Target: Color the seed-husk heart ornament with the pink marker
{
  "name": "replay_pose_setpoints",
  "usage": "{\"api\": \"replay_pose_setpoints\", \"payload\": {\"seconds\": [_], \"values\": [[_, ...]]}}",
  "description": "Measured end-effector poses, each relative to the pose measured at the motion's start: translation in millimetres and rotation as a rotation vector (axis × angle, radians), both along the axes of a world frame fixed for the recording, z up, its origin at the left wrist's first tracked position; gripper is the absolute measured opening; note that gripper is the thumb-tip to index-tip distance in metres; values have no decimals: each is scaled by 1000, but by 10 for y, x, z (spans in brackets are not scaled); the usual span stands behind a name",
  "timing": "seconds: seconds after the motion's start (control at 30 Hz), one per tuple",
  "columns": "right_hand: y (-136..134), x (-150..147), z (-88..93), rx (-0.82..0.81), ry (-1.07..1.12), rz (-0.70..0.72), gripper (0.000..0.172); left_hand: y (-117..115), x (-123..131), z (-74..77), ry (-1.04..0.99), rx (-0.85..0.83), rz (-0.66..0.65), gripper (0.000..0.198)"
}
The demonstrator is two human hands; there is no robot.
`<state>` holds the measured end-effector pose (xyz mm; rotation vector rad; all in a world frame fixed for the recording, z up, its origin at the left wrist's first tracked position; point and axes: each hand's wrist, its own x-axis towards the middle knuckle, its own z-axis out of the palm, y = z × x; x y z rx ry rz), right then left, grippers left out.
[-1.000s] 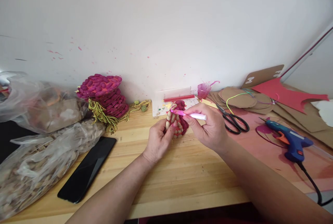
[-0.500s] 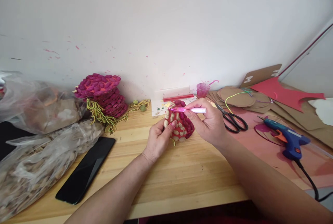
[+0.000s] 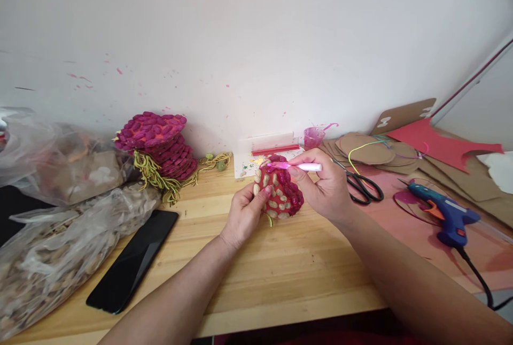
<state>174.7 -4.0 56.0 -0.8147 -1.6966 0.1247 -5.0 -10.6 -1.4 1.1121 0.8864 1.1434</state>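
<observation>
My left hand grips the left edge of a round red disc studded with peanut shells, some pale and some painted magenta. It holds the disc tilted up above the wooden table. My right hand pinches a pink-and-white brush, its tip touching the disc's upper edge. Both hands are closed around what they hold.
A stack of finished magenta shell discs with yellow tassels stands at back left. Plastic bags of shells and a black phone lie left. Right are scissors, a blue glue gun, cardboard circles, a pink paint cup.
The disc has been turned so its shell-covered face shows more. The brush has moved up from the disc's middle to its upper edge.
</observation>
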Motion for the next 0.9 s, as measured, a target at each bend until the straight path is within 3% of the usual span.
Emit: {"api": "replay_pose_setpoints", "payload": {"seconds": [0.17,0.47,0.9], "values": [[0,-9,-17,-14,-60,56,2,-18,18,26,-32,2,-14,42],[26,21,-1,2,5,0,2,-23,19,37,-55,-63,10,42],[61,29,-34,-54,97,58,2,13,-15,-32,48,45,8,41]]}}
